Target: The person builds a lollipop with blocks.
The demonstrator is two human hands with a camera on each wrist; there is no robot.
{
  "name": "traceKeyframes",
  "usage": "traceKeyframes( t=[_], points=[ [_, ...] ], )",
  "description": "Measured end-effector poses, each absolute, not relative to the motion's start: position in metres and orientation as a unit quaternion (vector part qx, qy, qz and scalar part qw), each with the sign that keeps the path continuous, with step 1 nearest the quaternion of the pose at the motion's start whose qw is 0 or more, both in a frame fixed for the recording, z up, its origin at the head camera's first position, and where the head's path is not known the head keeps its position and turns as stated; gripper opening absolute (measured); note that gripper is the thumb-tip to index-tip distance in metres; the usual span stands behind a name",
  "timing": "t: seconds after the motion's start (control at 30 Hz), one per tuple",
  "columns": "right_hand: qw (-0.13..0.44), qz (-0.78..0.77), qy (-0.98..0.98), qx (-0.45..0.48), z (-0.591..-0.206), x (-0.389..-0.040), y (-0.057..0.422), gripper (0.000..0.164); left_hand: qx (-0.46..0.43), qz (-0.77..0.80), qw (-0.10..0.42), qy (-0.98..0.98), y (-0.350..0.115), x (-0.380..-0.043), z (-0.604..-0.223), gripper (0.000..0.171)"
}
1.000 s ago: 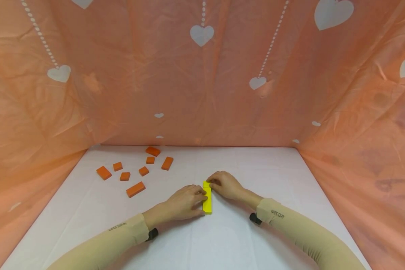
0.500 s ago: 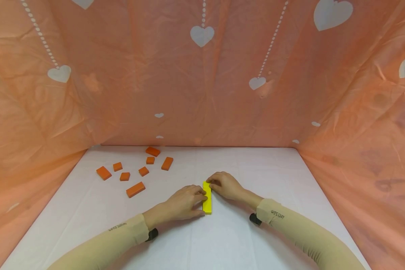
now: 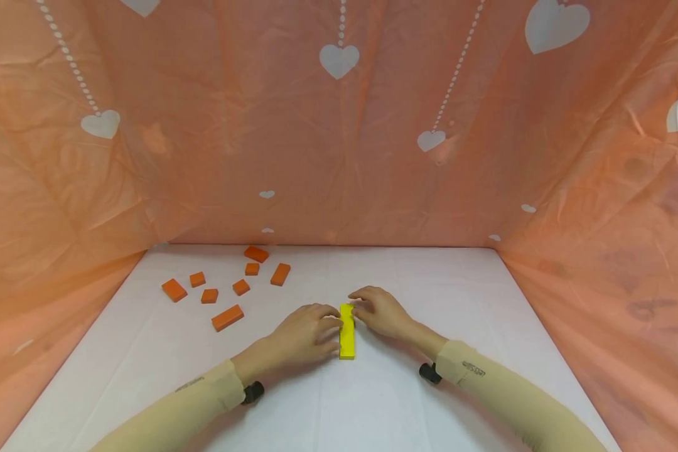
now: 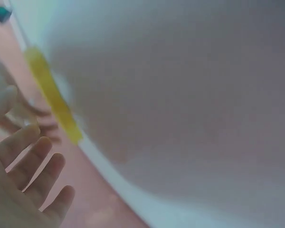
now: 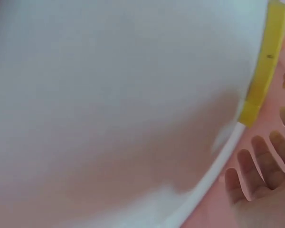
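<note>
A long yellow block (image 3: 347,344) lies flat on the white table, pointing away from the person. A short yellow block (image 5: 249,114) sits end to end with it at the far end, and together they look like one bar. My left hand (image 3: 307,333) is at the bar's left side, its fingers relaxed and spread in the left wrist view. To the right of the far end, my right hand (image 3: 381,312) has its fingers loosely extended. Neither hand holds anything; in the head view some fingertips overlap the bar's edges.
Several orange blocks lie scattered at the back left, among them a long one (image 3: 228,318), another long one (image 3: 280,274) and a small square one (image 3: 209,295). A peach curtain (image 3: 339,157) with white hearts rises behind the table (image 3: 384,402) and along both sides.
Both hands have loosened from the yellow blocks. The left hand has drawn back slightly to the left, and the right fingers have lifted off the far end. The blocks have stayed put.
</note>
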State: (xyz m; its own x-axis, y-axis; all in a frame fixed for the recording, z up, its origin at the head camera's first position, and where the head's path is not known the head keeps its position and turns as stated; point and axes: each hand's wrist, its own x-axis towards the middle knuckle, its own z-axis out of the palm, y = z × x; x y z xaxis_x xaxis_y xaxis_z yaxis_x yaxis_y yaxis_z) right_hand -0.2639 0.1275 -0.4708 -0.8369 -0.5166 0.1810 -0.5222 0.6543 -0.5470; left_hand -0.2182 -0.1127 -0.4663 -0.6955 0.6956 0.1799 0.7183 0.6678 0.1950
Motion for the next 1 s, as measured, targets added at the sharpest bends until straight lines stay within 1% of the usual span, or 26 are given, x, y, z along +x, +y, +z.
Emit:
traceKeyframes(
  t=[0.27,0.53,0.63,0.83,1.0],
  points=[
    [-0.003,0.311,-0.914,0.259,-0.465,-0.244,0.136,0.04,-0.28,-0.198,0.097,-0.935,-0.137,-0.239,-0.452,0.038],
    [-0.002,0.257,-0.919,0.3,-0.469,-0.226,0.137,0.049,-0.229,-0.239,0.15,-0.932,-0.165,-0.266,-0.444,0.035],
    [0.002,0.233,-0.919,0.316,-0.47,-0.222,0.136,0.052,-0.213,-0.246,0.148,-0.934,-0.175,-0.277,-0.447,0.035],
    [0.005,0.193,-0.924,0.329,-0.471,-0.218,0.133,0.054,-0.176,-0.249,0.112,-0.946,-0.193,-0.297,-0.456,0.035],
    [0.004,0.177,-0.925,0.335,-0.472,-0.217,0.131,0.054,-0.161,-0.238,0.099,-0.953,-0.205,-0.309,-0.46,0.035]
  ],
)
